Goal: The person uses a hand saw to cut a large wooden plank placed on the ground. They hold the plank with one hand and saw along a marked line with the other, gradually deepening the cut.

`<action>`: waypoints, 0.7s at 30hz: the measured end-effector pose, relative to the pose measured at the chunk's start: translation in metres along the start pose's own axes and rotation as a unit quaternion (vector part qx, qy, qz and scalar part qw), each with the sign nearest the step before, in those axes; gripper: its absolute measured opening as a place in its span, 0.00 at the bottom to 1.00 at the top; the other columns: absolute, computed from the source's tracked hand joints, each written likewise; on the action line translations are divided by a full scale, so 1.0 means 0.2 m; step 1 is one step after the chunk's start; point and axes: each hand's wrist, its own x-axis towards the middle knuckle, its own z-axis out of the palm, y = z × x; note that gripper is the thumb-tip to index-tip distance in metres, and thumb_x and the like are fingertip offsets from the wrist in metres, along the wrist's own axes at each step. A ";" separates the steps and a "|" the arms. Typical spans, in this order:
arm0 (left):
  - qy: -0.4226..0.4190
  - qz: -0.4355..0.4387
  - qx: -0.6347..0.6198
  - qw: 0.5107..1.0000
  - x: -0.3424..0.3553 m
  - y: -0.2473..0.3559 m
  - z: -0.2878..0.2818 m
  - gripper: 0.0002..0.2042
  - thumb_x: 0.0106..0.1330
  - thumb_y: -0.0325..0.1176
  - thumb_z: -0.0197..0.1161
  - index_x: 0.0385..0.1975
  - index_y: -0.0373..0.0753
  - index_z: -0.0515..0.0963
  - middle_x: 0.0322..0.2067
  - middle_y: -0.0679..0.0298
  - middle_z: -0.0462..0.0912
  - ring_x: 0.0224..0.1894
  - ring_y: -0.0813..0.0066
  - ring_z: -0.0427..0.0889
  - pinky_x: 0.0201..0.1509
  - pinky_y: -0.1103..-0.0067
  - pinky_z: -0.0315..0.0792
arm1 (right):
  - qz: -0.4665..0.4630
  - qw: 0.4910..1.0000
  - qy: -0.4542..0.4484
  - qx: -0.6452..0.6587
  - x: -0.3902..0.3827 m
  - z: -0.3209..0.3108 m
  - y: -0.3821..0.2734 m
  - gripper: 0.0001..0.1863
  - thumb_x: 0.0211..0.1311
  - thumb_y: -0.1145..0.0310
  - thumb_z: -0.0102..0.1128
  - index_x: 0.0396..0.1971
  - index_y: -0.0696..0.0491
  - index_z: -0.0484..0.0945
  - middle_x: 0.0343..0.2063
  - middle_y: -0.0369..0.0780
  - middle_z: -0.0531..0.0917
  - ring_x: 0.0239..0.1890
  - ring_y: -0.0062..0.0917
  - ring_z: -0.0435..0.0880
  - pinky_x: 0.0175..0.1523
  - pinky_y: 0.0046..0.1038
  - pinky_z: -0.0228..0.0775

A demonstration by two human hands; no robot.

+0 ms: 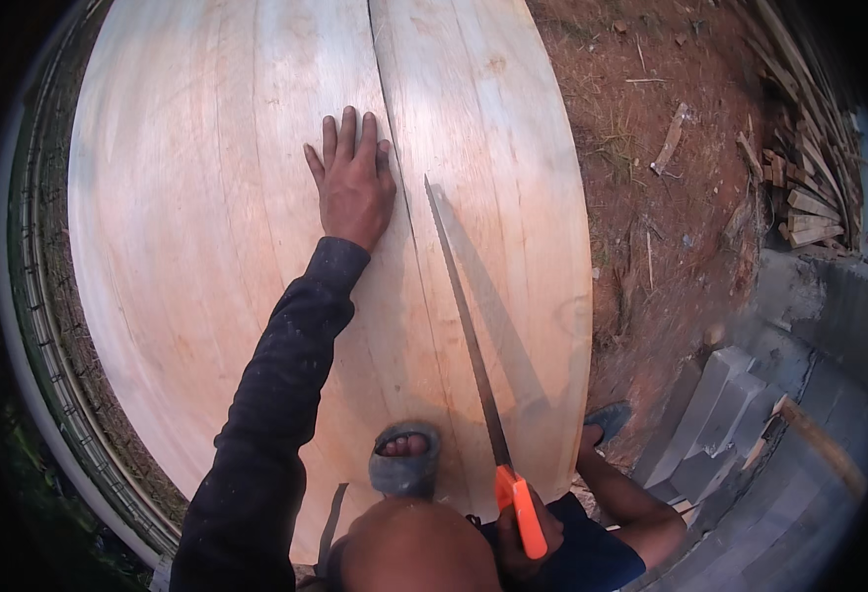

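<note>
My left hand (pixel 355 178), in a dark sleeve, lies flat with fingers stretched on a pale wooden sheet (pixel 187 217), just left of a long dark line running down it. My right hand (pixel 538 538) grips the orange handle of a handsaw (pixel 462 306). The saw's long blade points up the sheet to the right of that line, casting a shadow; whether it touches the wood I cannot tell. A sandalled foot (pixel 404 464) is on the sheet near the handle, with a bare knee (pixel 414 553) below it. Another sandalled foot (pixel 607 424) shows beside the sheet's right edge.
Reddish dirt (pixel 651 217) with wood scraps borders the sheet on the right. A stack of timber offcuts (pixel 809 217) lies beyond it, above grey blocks (pixel 710 414) and a loose wooden pole (pixel 824 444). Long pale poles or rails (pixel 44 296) run along the left.
</note>
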 end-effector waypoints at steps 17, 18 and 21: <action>-0.035 -0.003 0.039 0.999 0.01 -0.01 0.04 0.22 0.77 0.41 0.48 0.68 0.43 0.68 0.71 0.55 0.63 0.76 0.49 0.54 0.76 0.47 0.44 | 0.019 0.992 -0.107 0.067 -0.04 -0.08 -0.23 0.26 0.59 0.77 0.65 0.58 0.66 0.75 0.42 0.53 0.86 0.34 0.36 0.88 0.41 0.29 0.79; -0.040 -0.006 0.040 0.998 0.01 0.00 0.05 0.22 0.77 0.41 0.48 0.68 0.43 0.68 0.71 0.55 0.63 0.76 0.49 0.54 0.76 0.47 0.44 | -0.009 0.994 -0.090 0.066 -0.03 -0.08 -0.25 0.24 0.62 0.76 0.64 0.58 0.67 0.74 0.44 0.55 0.85 0.34 0.37 0.87 0.41 0.31 0.79; -0.035 -0.005 0.029 0.999 0.00 0.00 0.05 0.22 0.77 0.41 0.48 0.68 0.42 0.67 0.72 0.54 0.63 0.76 0.48 0.54 0.76 0.47 0.44 | 0.058 0.993 -0.093 0.031 -0.04 -0.05 -0.24 0.25 0.57 0.79 0.61 0.57 0.68 0.75 0.37 0.49 0.87 0.32 0.22 0.85 0.44 0.26 0.78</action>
